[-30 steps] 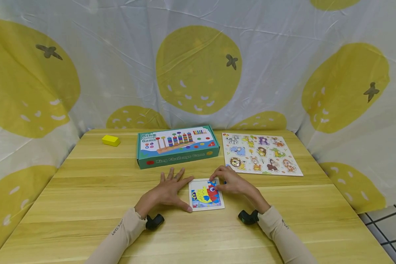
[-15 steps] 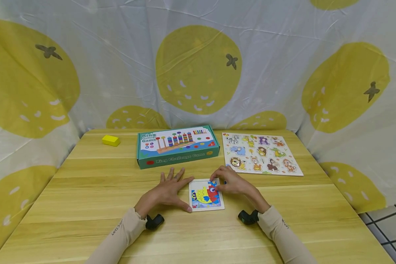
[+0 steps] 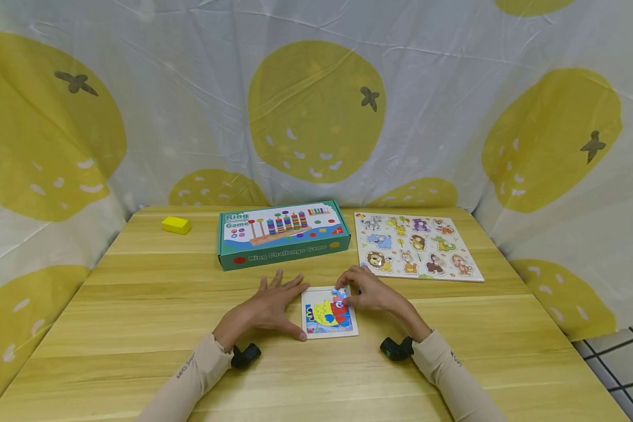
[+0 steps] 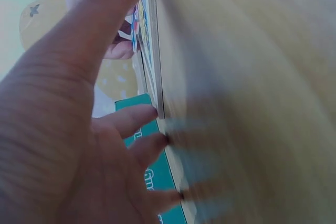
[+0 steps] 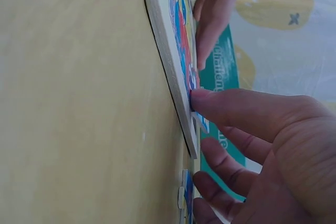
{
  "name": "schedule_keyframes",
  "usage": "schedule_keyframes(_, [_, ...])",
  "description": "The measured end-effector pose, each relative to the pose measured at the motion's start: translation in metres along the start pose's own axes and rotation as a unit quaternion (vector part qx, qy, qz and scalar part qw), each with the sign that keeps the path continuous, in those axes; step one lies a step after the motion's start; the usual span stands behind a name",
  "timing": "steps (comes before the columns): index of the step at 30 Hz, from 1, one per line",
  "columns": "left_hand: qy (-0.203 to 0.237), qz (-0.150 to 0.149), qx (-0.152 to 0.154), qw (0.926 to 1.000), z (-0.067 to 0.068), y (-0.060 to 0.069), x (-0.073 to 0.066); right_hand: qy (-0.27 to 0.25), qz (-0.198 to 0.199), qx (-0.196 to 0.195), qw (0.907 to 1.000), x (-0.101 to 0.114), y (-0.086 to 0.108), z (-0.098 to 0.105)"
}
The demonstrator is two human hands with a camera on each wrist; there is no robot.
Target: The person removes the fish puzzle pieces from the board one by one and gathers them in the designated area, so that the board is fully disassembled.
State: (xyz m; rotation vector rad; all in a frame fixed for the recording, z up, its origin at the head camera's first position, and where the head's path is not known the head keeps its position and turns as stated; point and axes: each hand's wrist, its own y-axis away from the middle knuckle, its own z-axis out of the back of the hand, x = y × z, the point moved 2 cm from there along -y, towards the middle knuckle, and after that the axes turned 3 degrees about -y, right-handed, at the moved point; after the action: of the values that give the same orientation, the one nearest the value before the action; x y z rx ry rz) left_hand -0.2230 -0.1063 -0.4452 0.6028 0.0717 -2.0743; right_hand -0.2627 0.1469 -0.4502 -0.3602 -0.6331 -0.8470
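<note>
A small square jigsaw board [image 3: 329, 335] with a yellow and red fish picture lies in front of me. My left hand [image 3: 266, 308] has its fingers spread, with the thumb and index finger touching the board's left edge. Over the upper right corner, my right hand [image 3: 371, 292] pinches a jigsaw piece [image 5: 201, 123]. That piece sits tilted above the board in the right wrist view, partly hidden by the thumb. Below the curled fingers, more blue jigsaw pieces [image 5: 187, 195] lie on the table. The upper left part of the board shows bare white backing.
Behind the board stands a green ring game box [image 3: 285, 253]. An animal puzzle board [image 3: 419, 246] lies at the back right, close to my right hand. A yellow block [image 3: 176, 225] sits far left on the wooden table [image 3: 316, 381]. A patterned curtain [image 3: 316, 111] hangs behind.
The fingers of my left hand have shifted slightly right. The piece in my right hand looks more tilted than before; the right hand itself has barely moved.
</note>
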Motion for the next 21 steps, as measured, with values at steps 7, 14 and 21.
schedule_keyframes(7, [0.016,-0.017,0.007,0.9997,0.0003,0.0020,-0.0025,-0.006,0.014,0.003,0.9999,-0.0011,-0.0010,-0.0003])
schedule_keyframes(14, [0.015,-0.008,0.012,0.9998,-0.0004,0.0029,-0.0040,-0.015,0.005,0.007,0.9998,-0.0026,-0.0008,0.0000])
schedule_keyframes(21, [0.010,0.000,0.011,0.9999,-0.0019,0.0025,-0.0048,-0.026,0.006,0.017,0.9995,-0.0010,0.0012,0.0023])
